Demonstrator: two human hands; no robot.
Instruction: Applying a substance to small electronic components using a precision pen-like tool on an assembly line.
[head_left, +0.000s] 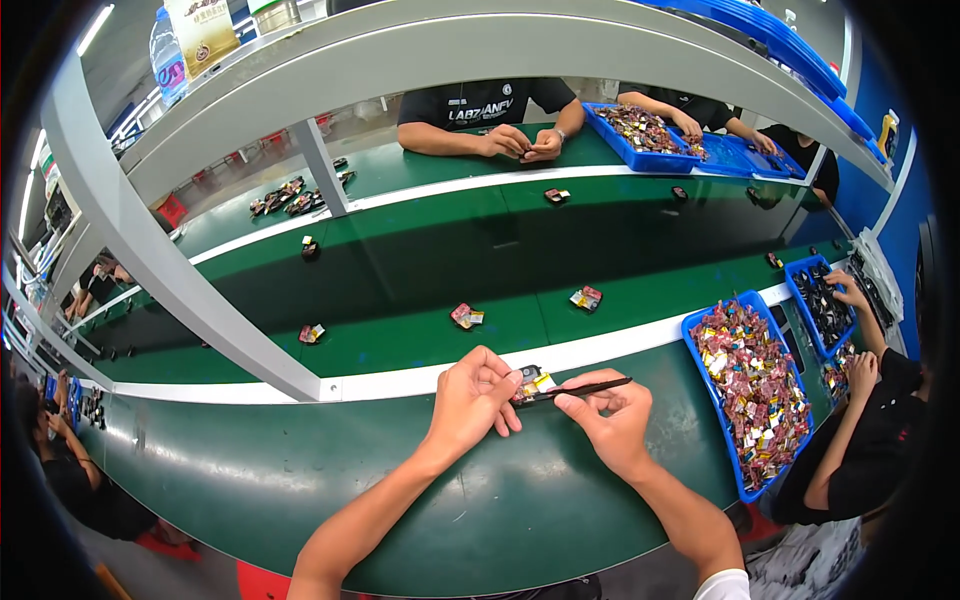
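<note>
Above the green bench, near the white rail, my left hand (468, 398) pinches a small electronic assembly (531, 379) between thumb and fingers. Black, clear and yellow-white parts show on it; the fingers cover the rest. My right hand (615, 422) is closed around slim black tweezers (598, 386), their back end sticking out past the index finger. Their tips point left, against the near side of the assembly; whether they grip any part of it is too small to tell.
A blue tray (744, 478) heaped with small red, white and yellow parts stands to my right. Beyond the rail, a conveyor belt (450, 250) carries scattered assemblies (467, 316). A grey post (190, 240) rises at left. Co-workers sit opposite and at both sides, near another blue tray (622, 147).
</note>
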